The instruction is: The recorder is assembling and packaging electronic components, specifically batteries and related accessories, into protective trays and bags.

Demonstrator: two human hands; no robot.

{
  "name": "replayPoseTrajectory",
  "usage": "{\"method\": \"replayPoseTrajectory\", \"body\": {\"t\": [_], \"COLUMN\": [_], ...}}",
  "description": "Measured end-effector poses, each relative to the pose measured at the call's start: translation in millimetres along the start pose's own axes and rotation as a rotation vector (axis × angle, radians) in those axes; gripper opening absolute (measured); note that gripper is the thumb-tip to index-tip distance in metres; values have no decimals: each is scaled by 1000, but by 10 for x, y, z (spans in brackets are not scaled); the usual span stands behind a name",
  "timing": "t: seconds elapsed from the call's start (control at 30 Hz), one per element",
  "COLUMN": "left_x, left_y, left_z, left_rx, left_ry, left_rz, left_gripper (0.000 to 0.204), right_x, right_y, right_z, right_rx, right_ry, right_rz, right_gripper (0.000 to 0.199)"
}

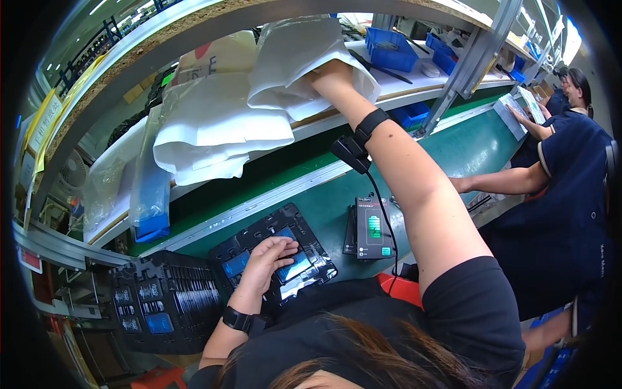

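My left hand (267, 257) is over a black moulded plastic tray (314, 243) on the green bench. Its fingers are loosely stretched out and a little bent, with nothing visible in them. Flat blue rectangular pieces (295, 267) lie in the tray's pockets, beside and partly under those fingers. My right arm stretches up to the shelf, and my right hand (330, 70) is inside the mouth of a white plastic bag (275, 81). The bag hides its fingers and anything they touch. A second white bag (223, 126) lies to the left of this one.
Stacked black trays (165, 298) stand at the lower left. Black boxes with a green battery picture (376, 227) lie right of the tray. Blue bins (391, 50) sit on the shelf, held by a metal post (470, 61). A co-worker (551, 201) is close on the right.
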State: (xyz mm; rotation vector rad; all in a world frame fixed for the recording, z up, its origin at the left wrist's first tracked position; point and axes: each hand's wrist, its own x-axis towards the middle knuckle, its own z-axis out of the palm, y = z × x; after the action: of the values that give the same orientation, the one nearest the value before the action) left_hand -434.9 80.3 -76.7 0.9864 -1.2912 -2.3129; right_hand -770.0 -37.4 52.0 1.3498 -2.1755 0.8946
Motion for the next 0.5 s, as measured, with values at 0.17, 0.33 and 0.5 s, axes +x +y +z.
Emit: {"method": "replayPoseTrajectory", "body": {"t": [0.17, 0.33, 0.5], "left_x": [6, -11, -37], "left_y": [18, 35, 90], "left_z": [10, -39, -13], "left_rx": [0, 14, 20], "left_ry": [-18, 27, 61], "left_rz": [5, 30, 98], "left_gripper": [24, 23, 22], "right_x": [-81, -379, -635], "right_y": [-37, -131, -211], "right_z": [-19, -182, -397], "right_rx": [63, 325, 511], "right_ry": [192, 285, 236], "right_rz": [-127, -247, -227], "right_gripper": [37, 18, 13]}}
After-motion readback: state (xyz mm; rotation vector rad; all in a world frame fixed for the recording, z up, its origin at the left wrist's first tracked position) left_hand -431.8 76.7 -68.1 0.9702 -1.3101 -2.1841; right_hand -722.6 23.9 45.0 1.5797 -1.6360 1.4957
